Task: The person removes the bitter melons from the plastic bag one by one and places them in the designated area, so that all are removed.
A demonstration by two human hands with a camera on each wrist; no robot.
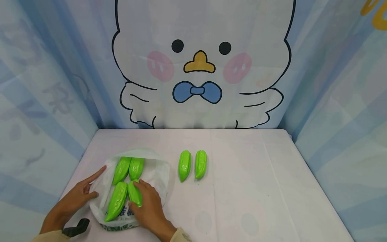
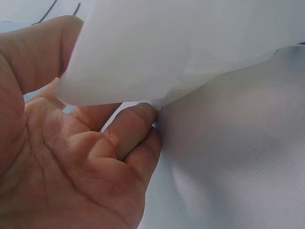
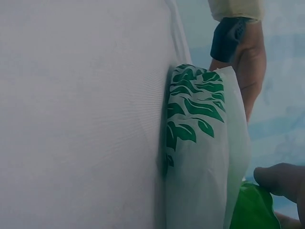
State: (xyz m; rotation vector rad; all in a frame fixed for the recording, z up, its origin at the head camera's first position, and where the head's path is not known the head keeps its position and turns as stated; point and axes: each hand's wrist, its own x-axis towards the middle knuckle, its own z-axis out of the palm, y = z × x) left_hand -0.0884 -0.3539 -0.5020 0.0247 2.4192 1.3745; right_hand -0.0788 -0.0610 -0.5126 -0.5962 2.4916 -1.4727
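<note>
A white plastic bag [image 1: 159, 169] lies with its mouth spread on the left of the table. My left hand [image 1: 79, 194] holds the bag's left side; in the left wrist view the bag's edge [image 2: 143, 62] passes between thumb and curled fingers. Inside the bag, my right hand [image 1: 151, 206] grips a glossy green toy vegetable [image 1: 134, 194], long and ridged like a bitter melon. Beside it lie three similar pieces: one at the front [image 1: 116, 201], two at the back, [image 1: 122, 170] left and right. Green leaf print [image 3: 195, 102] marks the bag's outside.
Two more green toy vegetables, a left one [image 1: 184, 166] and a right one [image 1: 201, 164], lie side by side on the white table [image 1: 257, 181], right of the bag. Printed curtains [image 1: 198, 111] hang behind the table and along both sides.
</note>
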